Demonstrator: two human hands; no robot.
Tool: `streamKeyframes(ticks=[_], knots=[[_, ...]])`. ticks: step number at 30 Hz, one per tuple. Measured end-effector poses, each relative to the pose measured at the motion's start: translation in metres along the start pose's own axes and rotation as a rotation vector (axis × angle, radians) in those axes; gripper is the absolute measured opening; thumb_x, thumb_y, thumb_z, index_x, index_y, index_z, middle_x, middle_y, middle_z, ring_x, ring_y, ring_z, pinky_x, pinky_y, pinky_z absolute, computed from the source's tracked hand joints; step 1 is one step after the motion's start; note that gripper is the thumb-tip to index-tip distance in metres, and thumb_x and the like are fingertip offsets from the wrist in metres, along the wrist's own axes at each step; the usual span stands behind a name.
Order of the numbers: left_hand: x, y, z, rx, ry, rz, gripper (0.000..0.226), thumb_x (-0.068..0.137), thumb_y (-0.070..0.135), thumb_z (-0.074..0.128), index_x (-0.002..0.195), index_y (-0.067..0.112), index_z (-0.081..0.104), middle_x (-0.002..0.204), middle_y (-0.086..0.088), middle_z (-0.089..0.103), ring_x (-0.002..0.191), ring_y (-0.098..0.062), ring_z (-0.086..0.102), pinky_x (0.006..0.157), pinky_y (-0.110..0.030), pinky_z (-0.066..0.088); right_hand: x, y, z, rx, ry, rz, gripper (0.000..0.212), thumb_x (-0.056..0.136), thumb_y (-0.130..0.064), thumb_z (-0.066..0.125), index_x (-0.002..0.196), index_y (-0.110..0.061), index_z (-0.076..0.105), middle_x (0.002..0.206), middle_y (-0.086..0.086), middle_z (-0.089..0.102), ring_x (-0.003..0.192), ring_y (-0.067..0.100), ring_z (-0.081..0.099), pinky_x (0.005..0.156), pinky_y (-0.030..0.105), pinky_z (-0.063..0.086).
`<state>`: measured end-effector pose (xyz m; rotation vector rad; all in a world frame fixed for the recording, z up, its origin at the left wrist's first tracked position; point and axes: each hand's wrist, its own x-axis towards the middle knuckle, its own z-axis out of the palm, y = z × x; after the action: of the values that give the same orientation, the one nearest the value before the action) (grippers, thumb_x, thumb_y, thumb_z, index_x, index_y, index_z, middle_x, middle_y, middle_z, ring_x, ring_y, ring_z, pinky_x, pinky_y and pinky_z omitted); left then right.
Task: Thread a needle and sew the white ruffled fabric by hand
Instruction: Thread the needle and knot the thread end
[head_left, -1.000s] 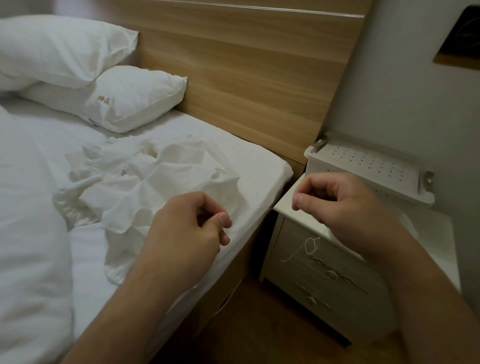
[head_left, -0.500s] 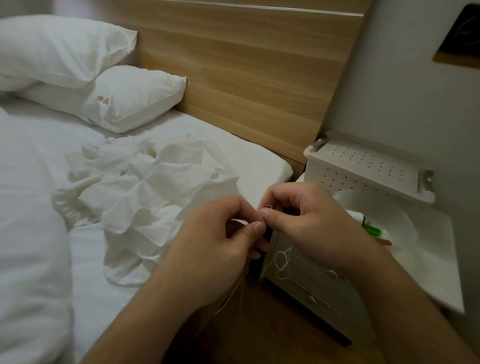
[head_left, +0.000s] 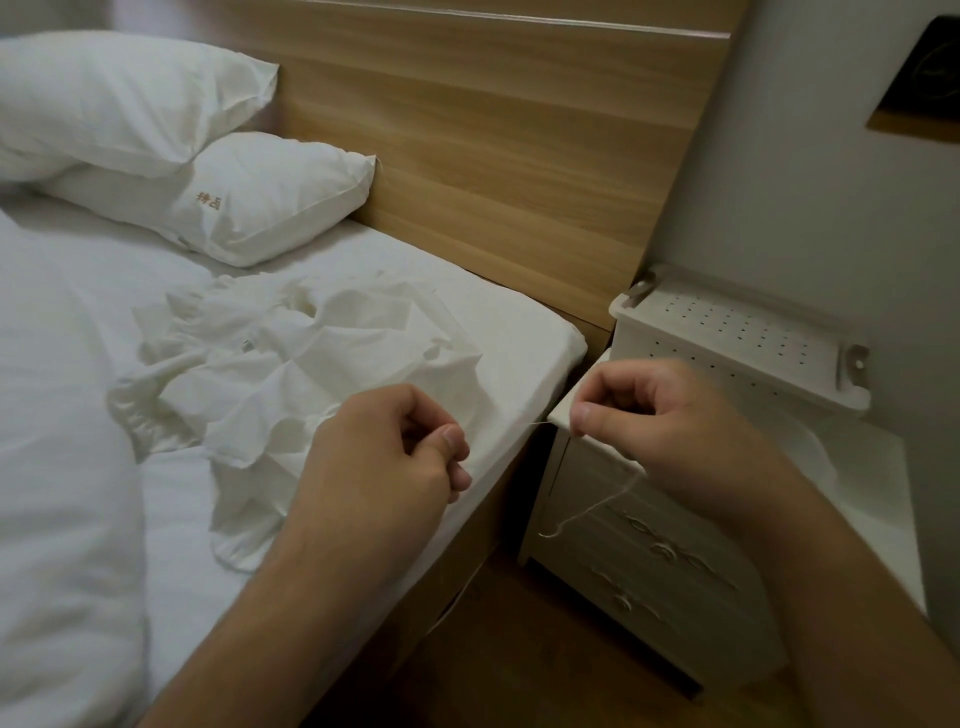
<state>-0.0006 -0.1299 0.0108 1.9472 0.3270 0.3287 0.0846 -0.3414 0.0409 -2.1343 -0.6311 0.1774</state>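
White ruffled fabric (head_left: 311, 374): lay crumpled on the bed (head_left: 530, 332), near its right edge, below the pillows; touched by neither hand.

Thread (head_left: 587, 512): pale, thin; a short length ran taut leftward from the right thumb tip, and a loose tail hung curling below the right hand in front of the nightstand drawers. Needle: too small to make out.

Right hand (head_left: 654, 421): fingers curled, thumb and forefinger pinched on the thread, held over the nightstand (head_left: 883, 467) corner.

Left hand (head_left: 384, 467): fingers curled, thumb pressed against forefinger over the bed edge; what it pinched could not be told.

Hands stood apart.

Two white pillows (head_left: 249, 208): stacked against the wooden headboard (head_left: 519, 156).

Perforated white shelf (head_left: 737, 338): on the nightstand, by the wall.
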Motion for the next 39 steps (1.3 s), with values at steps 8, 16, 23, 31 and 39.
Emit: streamKeyframes(ticks=[8,16,23,31,39], knots=[[-0.009,0.01,0.0,-0.21,-0.2,0.091,0.023,0.096,0.007,0.073,0.076,0.019,0.074,0.111,0.012,0.079,0.066,-0.023,0.078,0.068,-0.036,0.065,0.002,-0.004,0.012,-0.014,-0.028,-0.038,0.013,0.099,-0.02,0.066,0.088,-0.022,0.073,0.069,-0.013,0.064,0.063,0.0,0.058,0.059,0.013,0.045],[-0.011,0.01,0.009,-0.203,-0.256,0.186,0.014,0.098,0.007,0.072,0.087,0.016,0.075,0.114,0.01,0.078,0.073,-0.023,0.079,0.072,-0.04,0.067,0.002,-0.011,0.025,-0.006,-0.07,-0.121,0.014,0.1,-0.021,0.064,0.088,-0.024,0.072,0.071,0.002,0.063,0.063,0.006,0.055,0.06,0.028,0.045],[-0.008,0.009,0.002,-0.228,-0.041,0.075,0.011,0.098,0.012,0.072,0.088,0.016,0.076,0.078,0.0,0.079,0.06,-0.024,0.075,0.068,-0.043,0.065,0.001,-0.008,0.015,0.013,0.026,-0.062,0.016,0.099,-0.016,0.065,0.087,-0.022,0.073,0.068,-0.016,0.063,0.062,-0.003,0.057,0.057,0.012,0.045],[-0.008,0.008,-0.004,-0.196,0.005,0.057,0.01,0.101,0.018,0.07,0.092,0.019,0.075,0.062,-0.004,0.074,0.057,-0.019,0.072,0.072,-0.037,0.06,0.002,-0.004,0.01,0.076,0.182,-0.026,0.021,0.1,-0.011,0.064,0.082,-0.016,0.072,0.05,-0.013,0.049,0.044,0.003,0.041,0.045,0.013,0.034],[-0.006,0.009,-0.007,-0.224,0.049,0.086,0.011,0.101,0.019,0.07,0.09,0.019,0.075,0.062,-0.004,0.073,0.053,-0.018,0.069,0.068,-0.032,0.057,0.005,-0.001,0.006,0.097,0.272,-0.002,0.021,0.099,-0.01,0.064,0.081,-0.016,0.071,0.046,-0.017,0.05,0.043,0.002,0.045,0.043,0.012,0.035]])
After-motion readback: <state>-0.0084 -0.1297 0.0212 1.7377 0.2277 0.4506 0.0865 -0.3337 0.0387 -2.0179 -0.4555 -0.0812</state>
